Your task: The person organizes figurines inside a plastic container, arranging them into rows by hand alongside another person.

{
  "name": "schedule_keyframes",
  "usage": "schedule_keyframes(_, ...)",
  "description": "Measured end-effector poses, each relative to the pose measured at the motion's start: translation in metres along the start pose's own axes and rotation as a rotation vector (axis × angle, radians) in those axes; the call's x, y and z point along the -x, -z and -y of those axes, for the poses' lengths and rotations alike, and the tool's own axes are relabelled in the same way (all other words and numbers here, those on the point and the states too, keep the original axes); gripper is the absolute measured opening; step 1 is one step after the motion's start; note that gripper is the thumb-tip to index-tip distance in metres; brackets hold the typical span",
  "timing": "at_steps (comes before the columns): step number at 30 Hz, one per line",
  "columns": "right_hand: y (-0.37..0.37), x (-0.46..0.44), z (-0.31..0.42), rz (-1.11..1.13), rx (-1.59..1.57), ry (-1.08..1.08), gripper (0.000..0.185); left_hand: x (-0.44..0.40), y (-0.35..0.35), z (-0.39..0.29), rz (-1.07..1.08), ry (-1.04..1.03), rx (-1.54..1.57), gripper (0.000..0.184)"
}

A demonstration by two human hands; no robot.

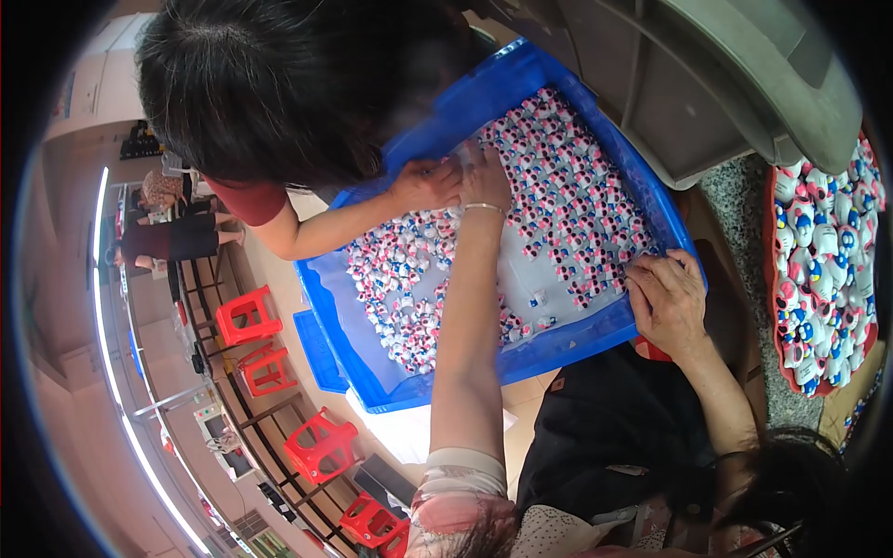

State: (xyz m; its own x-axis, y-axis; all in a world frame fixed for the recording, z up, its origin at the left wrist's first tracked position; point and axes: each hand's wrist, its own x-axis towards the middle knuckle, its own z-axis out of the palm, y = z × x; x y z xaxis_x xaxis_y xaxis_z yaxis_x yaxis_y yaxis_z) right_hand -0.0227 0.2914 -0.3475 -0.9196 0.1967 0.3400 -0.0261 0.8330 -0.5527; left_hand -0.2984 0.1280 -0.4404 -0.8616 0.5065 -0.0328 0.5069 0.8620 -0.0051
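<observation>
A blue plastic tray (595, 339) holds many small white, pink and blue figurines. Neat rows of the figurines (567, 186) fill one side, and a loose heap of them (400, 288) lies on the other. My left hand (487, 184), with a bracelet at the wrist, reaches into the tray with fingers stretched out at the edge of the rows; its fingertips are partly hidden. My right hand (672, 299) grips the tray's near right corner, fingers bent over the rim. Close beside my left hand is a co-worker's hand (428, 183), also over the tray.
The co-worker's head (270, 93) leans over the tray's far side. To the right, a red tray (772, 307) of larger figurines rests on a speckled surface (739, 223). A grey machine housing (688, 84) borders the tray. Several red stools (321, 446) stand at left.
</observation>
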Motion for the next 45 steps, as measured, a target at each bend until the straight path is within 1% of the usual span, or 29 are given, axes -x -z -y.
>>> schedule_keyframes(1,0.0,0.0,0.0,-0.007,0.001,0.007,0.012,0.007,0.002,-0.003,-0.001,-0.001,-0.001,0.027)
schedule_keyframes(3,0.0,0.0,0.0,-0.02,0.001,0.012,0.012,0.021,0.01,-0.007,0.079,0.04,0.002,0.027)
schedule_keyframes(4,0.0,0.0,0.0,-0.022,-0.005,0.012,0.012,0.024,0.01,-0.004,0.047,0.01,0.011,0.028)
schedule_keyframes(5,-0.001,0.0,0.0,-0.022,-0.011,0.011,0.012,0.022,0.008,-0.001,0.044,0.009,0.011,0.028)
schedule_keyframes(7,0.0,-0.001,0.0,-0.012,-0.008,0.009,0.011,0.021,0.007,0.003,0.132,0.009,0.005,0.03)
schedule_keyframes(10,0.0,-0.001,0.001,-0.009,-0.007,0.014,0.01,0.022,0.014,0.002,0.146,0.037,0.016,0.032)
schedule_keyframes(14,-0.001,-0.001,0.0,-0.027,-0.006,0.011,0.01,0.038,0.025,0.007,0.176,0.008,0.053,0.034)
schedule_keyframes(16,0.0,-0.002,0.002,-0.029,-0.016,0.0,0.01,0.043,0.02,0.015,0.25,-0.025,0.034,0.032)
schedule_keyframes(20,0.0,-0.002,0.002,-0.027,-0.02,-0.001,0.011,0.044,0.022,0.021,0.247,-0.046,0.024,0.029)
schedule_keyframes(23,0.0,-0.001,0.002,-0.03,-0.03,0.0,0.011,0.053,0.027,0.019,0.193,-0.06,0.031,0.026)
schedule_keyframes(25,-0.001,-0.001,0.002,-0.04,-0.029,-0.001,0.011,0.06,0.025,0.017,0.213,-0.132,0.042,0.026)
schedule_keyframes(26,-0.001,-0.001,0.002,-0.049,-0.029,0.003,0.011,0.062,0.022,0.018,0.214,-0.132,0.043,0.026)
schedule_keyframes(31,-0.001,0.0,0.001,-0.019,-0.002,0.012,0.01,0.069,0.02,0.026,0.096,-0.201,0.073,0.024)
schedule_keyframes(35,-0.003,0.0,0.001,-0.04,0.005,0.01,0.009,0.083,0.022,0.024,0.16,-0.187,0.071,0.024)
schedule_keyframes(39,-0.002,-0.001,0.003,-0.061,-0.02,0.013,0.009,0.088,0.02,0.023,0.176,-0.176,0.016,0.025)
schedule_keyframes(41,-0.001,-0.001,0.003,-0.053,-0.011,0.013,0.009,0.089,0.023,0.022,0.094,-0.232,0.021,0.025)
schedule_keyframes(43,-0.001,-0.002,0.003,-0.056,-0.019,0.011,0.009,0.099,0.026,0.02,0.094,-0.242,0.026,0.024)
schedule_keyframes(45,-0.002,-0.002,0.003,-0.06,-0.031,0.009,0.01,0.107,0.024,0.017,0.147,-0.285,-0.037,0.023)
